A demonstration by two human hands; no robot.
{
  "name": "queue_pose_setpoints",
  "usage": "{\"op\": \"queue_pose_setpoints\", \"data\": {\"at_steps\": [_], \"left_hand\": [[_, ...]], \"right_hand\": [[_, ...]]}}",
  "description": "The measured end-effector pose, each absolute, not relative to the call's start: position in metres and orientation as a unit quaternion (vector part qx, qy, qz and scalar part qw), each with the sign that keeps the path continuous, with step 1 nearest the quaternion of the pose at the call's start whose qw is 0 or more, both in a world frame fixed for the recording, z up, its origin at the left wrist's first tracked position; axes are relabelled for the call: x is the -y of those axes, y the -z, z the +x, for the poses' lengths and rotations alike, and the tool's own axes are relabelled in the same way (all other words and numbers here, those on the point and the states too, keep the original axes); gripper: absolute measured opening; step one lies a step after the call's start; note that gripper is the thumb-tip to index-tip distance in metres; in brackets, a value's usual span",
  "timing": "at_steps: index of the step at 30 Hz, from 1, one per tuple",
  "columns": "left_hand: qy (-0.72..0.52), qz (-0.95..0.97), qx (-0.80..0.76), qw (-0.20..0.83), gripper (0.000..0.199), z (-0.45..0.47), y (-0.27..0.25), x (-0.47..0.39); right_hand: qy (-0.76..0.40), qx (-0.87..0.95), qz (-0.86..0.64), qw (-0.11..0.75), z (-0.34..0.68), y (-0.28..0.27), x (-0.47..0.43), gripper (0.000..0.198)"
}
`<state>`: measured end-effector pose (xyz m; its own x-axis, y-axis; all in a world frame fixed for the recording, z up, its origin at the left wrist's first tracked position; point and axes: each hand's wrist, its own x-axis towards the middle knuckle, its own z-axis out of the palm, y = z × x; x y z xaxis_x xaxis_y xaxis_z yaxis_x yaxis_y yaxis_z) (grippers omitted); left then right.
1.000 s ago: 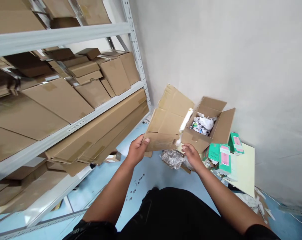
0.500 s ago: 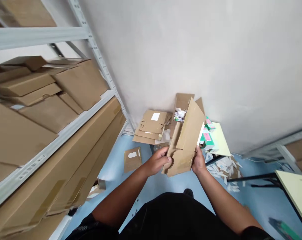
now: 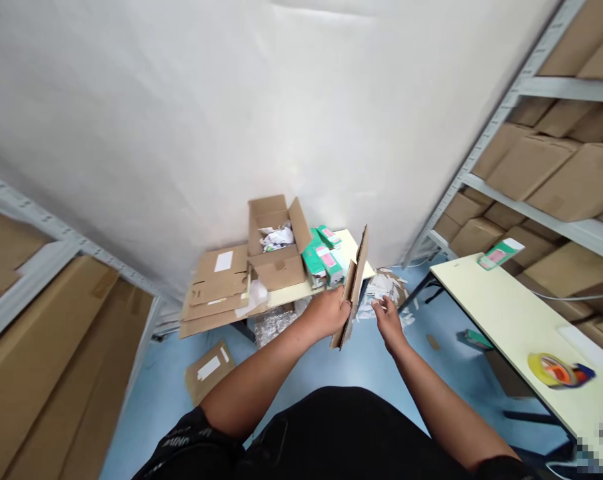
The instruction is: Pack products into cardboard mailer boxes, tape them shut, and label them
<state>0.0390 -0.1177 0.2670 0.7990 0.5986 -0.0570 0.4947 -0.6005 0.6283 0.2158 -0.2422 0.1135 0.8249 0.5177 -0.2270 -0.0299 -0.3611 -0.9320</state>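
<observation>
In the head view, my left hand (image 3: 327, 312) grips a flattened cardboard box (image 3: 357, 283), which is turned edge-on to me so that its broad faces hardly show. My right hand (image 3: 388, 321) is just to the right of it, apart from the cardboard, with fingers loosely spread and nothing seen in them. Beyond my hands stands an open cardboard box (image 3: 278, 270) with crumpled white material inside. Several green and pink cartons (image 3: 326, 263) lie beside that box.
Flattened cardboard (image 3: 221, 280) covers the small table's left end. Paper scraps (image 3: 381, 293) litter the blue floor under it. At right, a pale table (image 3: 491, 307) carries a tape dispenser (image 3: 558, 371) and a green box (image 3: 501, 253). Shelves with boxes (image 3: 546, 173) flank both sides.
My view has swung to the right, bringing the right table and shelf into sight. The cardboard has turned edge-on, and my right hand has let go of it.
</observation>
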Motion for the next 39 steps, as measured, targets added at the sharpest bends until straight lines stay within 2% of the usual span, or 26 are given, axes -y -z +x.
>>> {"op": "queue_pose_setpoints", "data": {"at_steps": [5, 8, 10, 14, 18, 23, 25, 33, 35, 39], "left_hand": [[-0.012, 0.944, -0.247, 0.217, 0.032, 0.13, -0.247, 0.159], [0.005, 0.958, -0.212, 0.191, 0.036, 0.184, -0.235, 0.187], [0.01, 0.962, -0.196, 0.189, 0.036, 0.216, -0.229, 0.202], [0.024, 0.961, -0.194, 0.196, 0.035, 0.272, -0.221, 0.216], [0.025, 0.957, -0.198, 0.21, 0.034, 0.318, -0.22, 0.215], [0.018, 0.954, -0.165, 0.249, 0.029, 0.372, -0.215, 0.199], [0.009, 0.951, -0.154, 0.266, 0.027, 0.397, -0.209, 0.187], [0.039, 0.929, -0.074, 0.36, 0.018, 0.503, -0.186, 0.152], [0.058, 0.916, -0.05, 0.393, 0.024, 0.523, -0.181, 0.151], [0.055, 0.88, -0.02, 0.472, 0.063, 0.566, -0.163, 0.155]], "right_hand": [[-0.234, 0.233, -0.719, 0.611, 0.276, -0.145, 0.284, 0.087], [-0.208, 0.226, -0.749, 0.587, 0.319, -0.159, 0.303, 0.095], [-0.182, 0.214, -0.781, 0.558, 0.349, -0.163, 0.318, 0.093], [-0.129, 0.187, -0.833, 0.505, 0.402, -0.161, 0.355, 0.087], [-0.13, 0.134, -0.856, 0.483, 0.435, -0.154, 0.384, 0.086], [-0.14, 0.107, -0.881, 0.438, 0.459, -0.149, 0.397, 0.051], [-0.135, 0.092, -0.892, 0.422, 0.468, -0.15, 0.398, 0.044], [-0.066, 0.028, -0.943, 0.324, 0.505, -0.164, 0.39, 0.045], [-0.057, 0.012, -0.944, 0.325, 0.515, -0.169, 0.393, 0.042], [-0.065, 0.008, -0.948, 0.31, 0.54, -0.179, 0.414, 0.038]]}}
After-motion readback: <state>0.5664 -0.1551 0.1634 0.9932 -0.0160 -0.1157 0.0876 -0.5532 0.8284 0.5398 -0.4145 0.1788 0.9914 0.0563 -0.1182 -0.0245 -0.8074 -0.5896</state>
